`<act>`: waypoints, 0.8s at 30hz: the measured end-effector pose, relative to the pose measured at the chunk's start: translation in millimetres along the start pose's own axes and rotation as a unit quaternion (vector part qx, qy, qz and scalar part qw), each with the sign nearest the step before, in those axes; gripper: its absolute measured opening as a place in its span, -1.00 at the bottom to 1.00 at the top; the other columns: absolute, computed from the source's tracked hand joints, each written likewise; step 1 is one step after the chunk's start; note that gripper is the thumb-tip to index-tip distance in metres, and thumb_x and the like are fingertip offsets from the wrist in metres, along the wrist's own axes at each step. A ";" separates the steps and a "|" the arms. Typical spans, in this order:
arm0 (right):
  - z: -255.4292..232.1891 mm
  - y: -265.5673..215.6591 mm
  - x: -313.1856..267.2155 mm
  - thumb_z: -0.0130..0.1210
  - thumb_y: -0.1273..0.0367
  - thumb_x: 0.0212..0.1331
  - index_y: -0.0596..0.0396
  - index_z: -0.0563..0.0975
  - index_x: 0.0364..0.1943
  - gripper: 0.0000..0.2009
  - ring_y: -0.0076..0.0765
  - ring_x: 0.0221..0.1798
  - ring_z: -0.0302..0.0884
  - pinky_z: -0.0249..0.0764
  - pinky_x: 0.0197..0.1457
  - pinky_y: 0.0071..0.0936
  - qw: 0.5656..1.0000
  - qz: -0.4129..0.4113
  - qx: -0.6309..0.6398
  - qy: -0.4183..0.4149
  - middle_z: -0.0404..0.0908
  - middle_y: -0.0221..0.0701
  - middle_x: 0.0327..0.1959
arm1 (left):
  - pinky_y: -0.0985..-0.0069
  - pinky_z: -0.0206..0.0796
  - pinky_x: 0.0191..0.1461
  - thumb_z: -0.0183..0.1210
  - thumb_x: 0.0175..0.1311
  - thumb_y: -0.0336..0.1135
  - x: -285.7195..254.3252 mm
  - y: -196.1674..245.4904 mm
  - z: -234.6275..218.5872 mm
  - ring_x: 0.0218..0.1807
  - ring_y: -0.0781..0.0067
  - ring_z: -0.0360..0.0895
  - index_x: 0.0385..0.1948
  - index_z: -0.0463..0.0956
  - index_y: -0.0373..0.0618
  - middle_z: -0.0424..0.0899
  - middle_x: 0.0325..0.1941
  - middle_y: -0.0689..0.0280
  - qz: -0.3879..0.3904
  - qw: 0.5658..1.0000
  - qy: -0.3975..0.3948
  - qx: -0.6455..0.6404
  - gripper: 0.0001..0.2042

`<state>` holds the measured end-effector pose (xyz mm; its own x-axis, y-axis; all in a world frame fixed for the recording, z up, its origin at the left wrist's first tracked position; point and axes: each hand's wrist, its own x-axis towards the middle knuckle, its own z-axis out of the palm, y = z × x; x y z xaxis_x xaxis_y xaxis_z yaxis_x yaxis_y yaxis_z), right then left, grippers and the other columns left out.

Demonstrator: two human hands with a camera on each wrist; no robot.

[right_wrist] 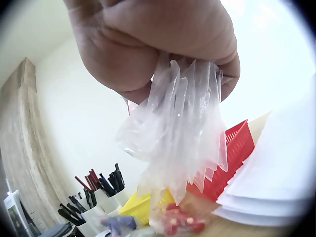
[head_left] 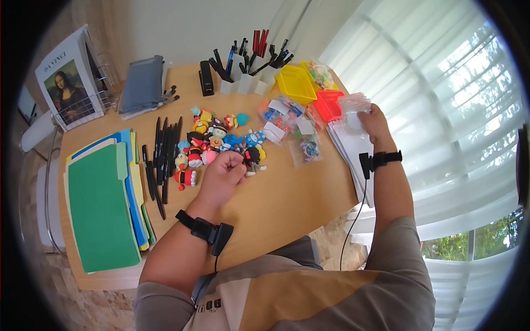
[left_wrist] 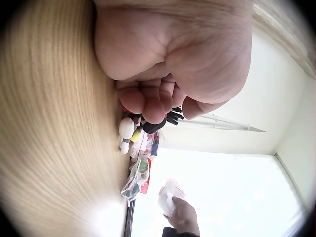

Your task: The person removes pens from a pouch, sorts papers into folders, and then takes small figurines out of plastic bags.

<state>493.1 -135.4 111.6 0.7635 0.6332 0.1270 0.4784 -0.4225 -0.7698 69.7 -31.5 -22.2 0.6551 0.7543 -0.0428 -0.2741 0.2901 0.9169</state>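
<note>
My right hand (head_left: 377,124) grips a bundle of clear plastic bags (right_wrist: 177,128) by one end, raised over the table's right side. In the right wrist view the bags fan out below the fingers in several layers. My left hand (head_left: 223,174) rests at the near edge of a cluster of small colourful figurines (head_left: 212,135), its fingers loosely curled. The left wrist view shows nothing between those fingers and the palm. Just beyond the fingertips lies a black figurine (head_left: 253,154) with yellow and white parts. Filled clear bags (head_left: 306,149) lie right of the figurines.
Black pens (head_left: 164,154) and a stack of folders (head_left: 99,204) lie left. Behind stand a stapler (head_left: 206,78), pen holders (head_left: 248,84), a yellow basket (head_left: 297,85) and a red basket (head_left: 329,105). White papers (head_left: 348,151) lie at the right edge, beside a curtain.
</note>
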 end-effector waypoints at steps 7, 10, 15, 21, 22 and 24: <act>17.2 -10.3 73.6 0.14 0.39 0.16 0.28 0.52 0.05 -0.63 -0.34 -0.14 0.61 0.52 -0.08 -0.42 0.999 0.010 -0.044 -0.023 0.66 -0.22 -0.15 | 0.64 0.38 -0.30 0.13 0.32 -0.48 2.5 -3.9 -6.6 -0.35 0.67 0.47 -0.14 0.45 -0.19 0.56 -0.31 0.39 -0.003 1.000 -0.012 -0.018 -0.86; 32.5 -5.9 92.0 0.16 0.37 0.12 0.27 0.58 -0.04 -0.66 -0.30 -0.16 0.64 0.52 -0.08 -0.41 0.992 0.029 -0.095 -0.084 0.68 -0.20 -0.20 | 0.67 0.32 -0.34 0.14 0.29 -0.47 2.3 1.1 -2.2 -0.43 0.65 0.45 -0.17 0.47 -0.16 0.53 -0.37 0.43 -0.019 0.999 0.017 -0.024 -0.88; 57.8 27.6 136.5 0.19 0.28 0.08 0.24 0.62 -0.12 -0.65 -0.17 -0.14 0.66 0.52 -0.01 -0.36 0.899 -0.007 -0.402 -0.172 0.69 -0.13 -0.15 | 0.66 0.32 -0.33 0.15 0.30 -0.47 3.0 2.7 -2.9 -0.42 0.64 0.46 -0.17 0.47 -0.17 0.53 -0.36 0.42 -0.025 0.999 0.016 -0.040 -0.88; 78.7 53.9 150.2 0.13 0.19 0.09 0.19 0.62 -0.09 -0.61 0.02 0.01 0.61 0.50 0.08 -0.25 0.827 -0.047 -0.522 -0.205 0.65 -0.05 -0.06 | 0.65 0.33 -0.32 0.14 0.30 -0.46 3.7 -0.3 -5.5 -0.42 0.63 0.47 -0.17 0.47 -0.17 0.53 -0.36 0.41 -0.022 0.998 0.005 -0.062 -0.88; 77.9 54.5 148.9 0.11 0.17 0.11 0.17 0.62 -0.08 -0.60 0.00 0.04 0.59 0.48 0.11 -0.26 0.846 -0.025 -0.502 -0.179 0.64 -0.07 -0.05 | 0.65 0.33 -0.32 0.14 0.31 -0.46 3.7 -0.7 -6.3 -0.41 0.63 0.47 -0.17 0.47 -0.17 0.53 -0.37 0.41 -0.021 0.997 -0.003 -0.069 -0.88; 71.9 48.5 141.4 0.08 0.16 0.13 0.15 0.62 -0.06 -0.60 -0.02 0.07 0.58 0.46 0.14 -0.27 0.863 -0.002 -0.483 -0.151 0.64 -0.08 -0.04 | 0.65 0.33 -0.31 0.14 0.31 -0.46 3.5 0.0 -6.2 -0.41 0.63 0.47 -0.18 0.47 -0.17 0.53 -0.37 0.41 -0.021 0.998 -0.005 -0.060 -0.89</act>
<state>593.1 -19.7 47.2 0.6828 0.7144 -0.1529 0.7305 -0.6708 0.1282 67.6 -25.2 -24.8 0.6743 0.7346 -0.0757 -0.3282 0.3898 0.8604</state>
